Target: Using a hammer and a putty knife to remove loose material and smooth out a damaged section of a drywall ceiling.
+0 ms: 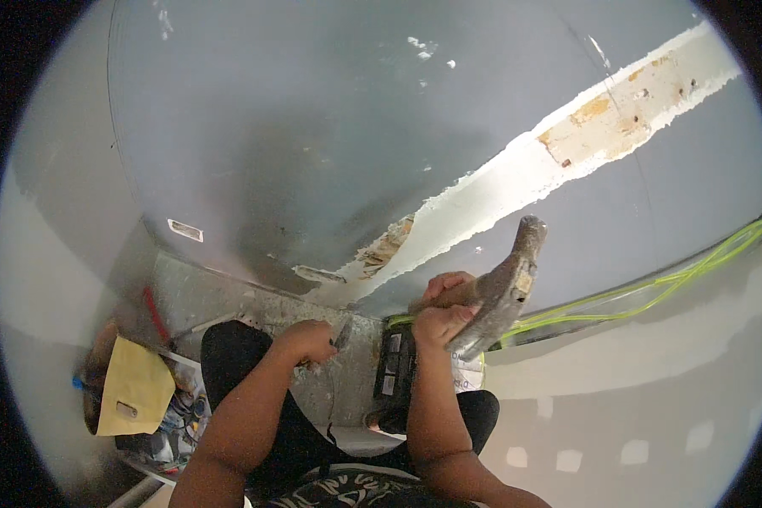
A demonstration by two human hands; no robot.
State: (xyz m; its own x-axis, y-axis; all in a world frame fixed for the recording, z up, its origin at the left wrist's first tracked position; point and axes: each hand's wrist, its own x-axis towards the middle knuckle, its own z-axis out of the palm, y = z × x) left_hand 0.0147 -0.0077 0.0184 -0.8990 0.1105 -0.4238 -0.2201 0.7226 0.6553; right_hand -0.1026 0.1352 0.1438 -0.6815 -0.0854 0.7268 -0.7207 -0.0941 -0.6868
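Observation:
My right hand (444,317) is closed round the wooden handle of a hammer (504,296). The worn, grey-spattered steel head is raised in front of the wall, to the right of my knees. Lower and to the left, my left hand (309,341) is closed on a short tool with a flat grey blade (343,336) that sticks out past the fingers. Its exact kind is hard to make out. Before me the blue-grey wall (356,127) carries a long torn strip (491,199) of exposed white and tan surface, slanting from the floor to the upper right.
A yellow bag (135,385) and a box of mixed tools (182,415) stand at the left, near a red bar (155,313). A black case (394,364) sits by my right knee. Yellow-green cables (643,296) run along the right. A rectangular cutout (185,229) marks the wall.

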